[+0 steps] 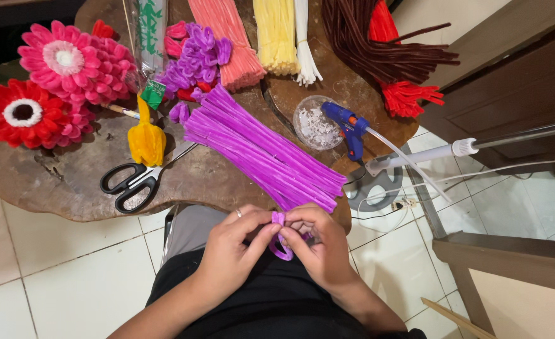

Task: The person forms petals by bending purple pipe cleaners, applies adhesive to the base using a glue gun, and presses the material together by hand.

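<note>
- We pinch a purple pipe cleaner between both hands, left hand and right hand closed on its curled loop, just below the counter edge, over the lap.
- We judge it light, fuzzy and bendable, best gripped at the fold with fingertips.
- The loose purple bundle lies on the counter, scissors left of it.

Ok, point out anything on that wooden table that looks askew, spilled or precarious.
The blue glue gun lies tipped against a clear dish near the table edge. The purple pipe-cleaner bundle juts past the edge toward both hands. Nothing is spilled or damaged.
</note>
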